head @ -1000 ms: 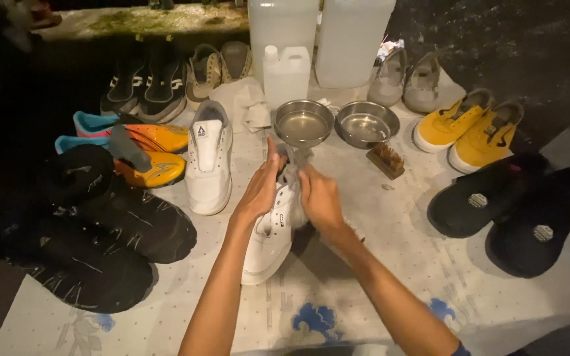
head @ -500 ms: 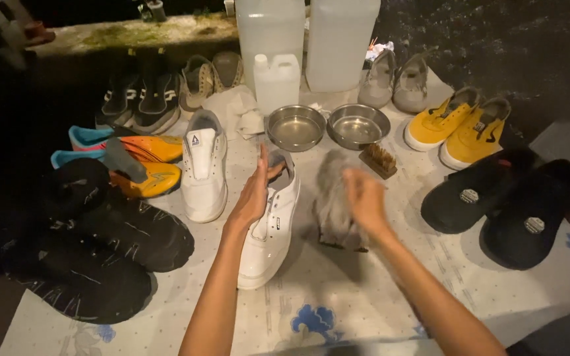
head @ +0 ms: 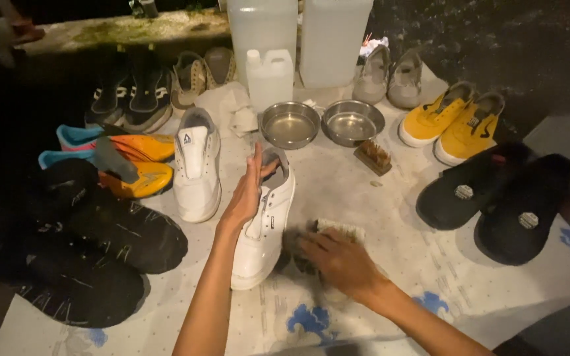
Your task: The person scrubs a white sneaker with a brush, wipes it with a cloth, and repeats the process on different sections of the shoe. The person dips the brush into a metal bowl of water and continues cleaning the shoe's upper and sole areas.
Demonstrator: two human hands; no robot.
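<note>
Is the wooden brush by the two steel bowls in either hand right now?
No: the wooden brush lies alone on the cloth, while the left hand rests on the white sneaker and the right hand presses a rag.

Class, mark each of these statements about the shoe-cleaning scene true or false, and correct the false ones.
1. The left hand rests on a white shoe. True.
2. The right hand is dipping into a metal bowl. False: it presses on a pale cloth lying on the mat, beside the white shoe.
3. Two metal bowls stand side by side in front of the plastic jugs. True.
4. The yellow shoes lie left of the white shoe. False: they lie to the right, beyond the bowls.
5. A small brush lies on the mat near the bowls, with no hand on it. True.
</note>
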